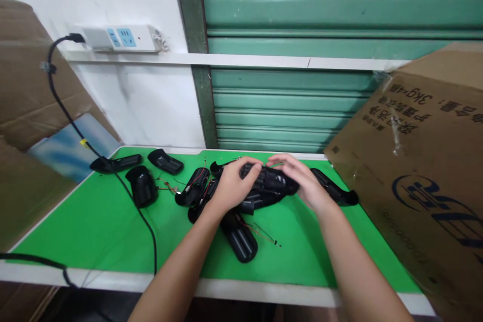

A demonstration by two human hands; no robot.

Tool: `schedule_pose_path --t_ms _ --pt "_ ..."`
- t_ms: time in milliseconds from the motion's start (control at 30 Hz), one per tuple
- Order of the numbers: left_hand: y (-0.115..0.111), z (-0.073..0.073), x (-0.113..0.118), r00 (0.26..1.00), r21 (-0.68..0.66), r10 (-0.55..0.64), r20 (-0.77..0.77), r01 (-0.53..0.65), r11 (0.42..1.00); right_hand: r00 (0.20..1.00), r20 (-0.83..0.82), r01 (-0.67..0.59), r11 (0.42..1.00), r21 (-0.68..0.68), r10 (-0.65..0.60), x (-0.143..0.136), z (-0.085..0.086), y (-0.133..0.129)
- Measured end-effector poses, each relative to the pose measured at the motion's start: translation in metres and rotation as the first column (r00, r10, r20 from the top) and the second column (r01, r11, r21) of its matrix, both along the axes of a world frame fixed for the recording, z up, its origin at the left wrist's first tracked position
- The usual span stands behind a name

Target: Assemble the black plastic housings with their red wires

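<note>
Above the pile at the middle of the table, a black plastic casing is held level between my two hands. My left hand grips its left end, with the thumb lying across the top. At the right end, my right hand curves around the casing with its fingers bent over the far side; its thumb is hidden. Beneath and left of my hands lie several similar black casings, one with a red wire. Nearest to me is a smooth dark shell, with thin wires beside it.
More black shells lie at the left and right of the green tabletop. A black cable hangs from the power strip across the left side. A large cardboard box borders the right; a green shutter stands behind.
</note>
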State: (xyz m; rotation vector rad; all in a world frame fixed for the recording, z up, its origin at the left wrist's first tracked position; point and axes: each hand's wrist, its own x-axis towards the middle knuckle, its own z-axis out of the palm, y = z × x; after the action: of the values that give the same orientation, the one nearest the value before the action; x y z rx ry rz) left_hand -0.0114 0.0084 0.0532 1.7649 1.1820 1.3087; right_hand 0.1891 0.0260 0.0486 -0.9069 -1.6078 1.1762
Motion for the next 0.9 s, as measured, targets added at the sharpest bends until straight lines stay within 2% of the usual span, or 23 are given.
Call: schedule_pose_path --t_ms 67,100,200,267,367,467,600,767,833,900 --pt "0.007 0.002 -0.008 0.973 -0.085 0.097 0.210 -0.081 0.993 0.986 -0.122 0.111 0.994 -0.024 -0.113 0.000 -0.005 0.005" --pt "0.011 0.003 -0.013 0.928 -0.144 0.155 0.339 -0.111 0.983 0.977 -0.126 0.169 0.985 -0.019 -0.170 0.000 -0.007 0.007" --pt "0.021 0.008 -0.029 0.679 -0.273 0.282 0.678 -0.123 0.954 0.950 0.093 0.281 0.947 0.158 -0.298 -0.002 -0.014 0.011" --pt "0.024 0.012 -0.039 0.528 -0.292 0.298 0.795 -0.097 0.951 0.910 0.261 0.236 0.920 0.313 -0.322 -0.004 -0.017 0.011" --pt "0.027 0.013 -0.048 0.418 -0.274 0.276 0.865 -0.066 0.959 0.878 0.397 0.104 0.915 0.390 -0.269 -0.006 -0.021 0.011" --pt "0.028 0.011 -0.051 0.392 -0.240 0.237 0.889 -0.042 0.970 0.851 0.464 0.052 0.918 0.393 -0.247 -0.005 -0.024 0.012" --pt "0.028 0.010 -0.049 0.413 -0.202 0.196 0.889 -0.028 0.979 0.803 0.549 0.047 0.943 0.330 -0.232 -0.003 -0.024 0.011" --pt "0.023 0.016 -0.043 0.468 -0.187 0.170 0.867 -0.011 0.982 0.671 0.707 0.047 0.964 0.260 -0.224 -0.004 -0.024 0.007" --pt "0.021 0.017 -0.041 0.478 -0.202 0.175 0.861 0.006 0.979 0.666 0.717 0.026 0.967 0.255 -0.207 -0.005 -0.025 0.008" --pt "0.020 0.018 -0.039 0.477 -0.225 0.188 0.858 0.021 0.974 0.694 0.695 0.003 0.967 0.257 -0.186 -0.004 -0.026 0.010"
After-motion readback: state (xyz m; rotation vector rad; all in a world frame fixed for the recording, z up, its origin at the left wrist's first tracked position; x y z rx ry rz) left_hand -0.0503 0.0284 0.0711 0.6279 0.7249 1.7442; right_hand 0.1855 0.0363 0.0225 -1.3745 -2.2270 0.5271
